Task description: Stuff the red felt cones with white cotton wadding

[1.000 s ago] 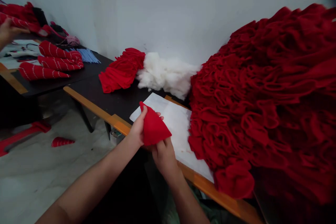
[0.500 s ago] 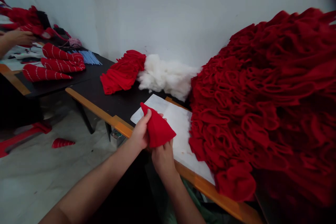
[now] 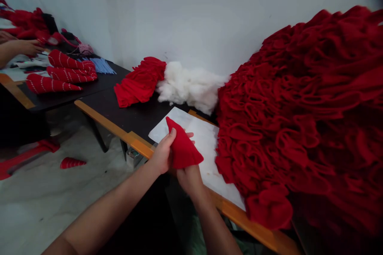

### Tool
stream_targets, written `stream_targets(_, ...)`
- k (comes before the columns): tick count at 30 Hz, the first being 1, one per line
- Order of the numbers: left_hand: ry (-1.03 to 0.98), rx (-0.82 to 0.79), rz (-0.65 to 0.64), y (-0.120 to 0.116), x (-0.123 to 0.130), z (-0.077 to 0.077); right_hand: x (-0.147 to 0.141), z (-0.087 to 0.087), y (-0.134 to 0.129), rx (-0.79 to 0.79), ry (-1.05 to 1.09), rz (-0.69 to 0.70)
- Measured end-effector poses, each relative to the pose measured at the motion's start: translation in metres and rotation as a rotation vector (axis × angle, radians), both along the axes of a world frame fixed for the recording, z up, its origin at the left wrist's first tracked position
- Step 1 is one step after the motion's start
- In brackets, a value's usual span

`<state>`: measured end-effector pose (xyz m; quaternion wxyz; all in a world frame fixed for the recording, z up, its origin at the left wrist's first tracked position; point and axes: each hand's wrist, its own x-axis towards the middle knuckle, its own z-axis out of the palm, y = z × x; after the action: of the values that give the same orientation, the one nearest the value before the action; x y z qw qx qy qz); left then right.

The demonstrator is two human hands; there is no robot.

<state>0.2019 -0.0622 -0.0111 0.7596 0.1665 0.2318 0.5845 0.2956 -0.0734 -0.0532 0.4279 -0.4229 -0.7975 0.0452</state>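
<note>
A red cone-shaped felt piece [image 3: 184,147] is held over the table's front edge, its tip pointing up and to the left. My left hand [image 3: 166,149] grips its left side, thumb on the front and fingertips showing past the right side. My right hand [image 3: 190,177] reaches into the open lower end; its fingers are hidden inside the cloth. Behind the cone lies a white sheet [image 3: 206,147]. White fluffy stuffing [image 3: 191,85] sits beyond the sheet, beside a stack of red pieces [image 3: 140,81].
A huge heap of red cloth pieces [image 3: 299,119] fills the right side. On the left table are red cones with white stitching [image 3: 68,73] and blue strips [image 3: 101,65]. Another person's hand [image 3: 26,47] is at far left. One stitched cone [image 3: 72,162] lies on the floor.
My right hand has gone up further into the cone's open end. The cone and my left hand have shifted slightly right. The other person's hand has moved a little.
</note>
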Motion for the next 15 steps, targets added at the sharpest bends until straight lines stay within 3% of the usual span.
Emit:
stream_targets(4,0.039,0.065,0.108,0.007,-0.002,-0.007,0.002,0.007,-0.007,-0.182,0.187,0.145)
stream_targets(7,-0.028,-0.079,0.133,0.013,-0.003,-0.008,0.0,0.004,-0.008,-0.186,0.245,0.095)
stream_targets(10,-0.095,-0.147,0.093,0.013,-0.005,-0.003,-0.003,-0.003,-0.006,-0.3,0.37,0.138)
stream_targets(13,-0.082,-0.038,-0.013,0.007,-0.005,0.002,-0.009,-0.01,0.004,-0.462,0.548,0.261)
stream_targets(15,-0.06,0.006,-0.073,0.003,-0.003,0.004,-0.013,-0.011,0.014,-0.479,0.634,0.379)
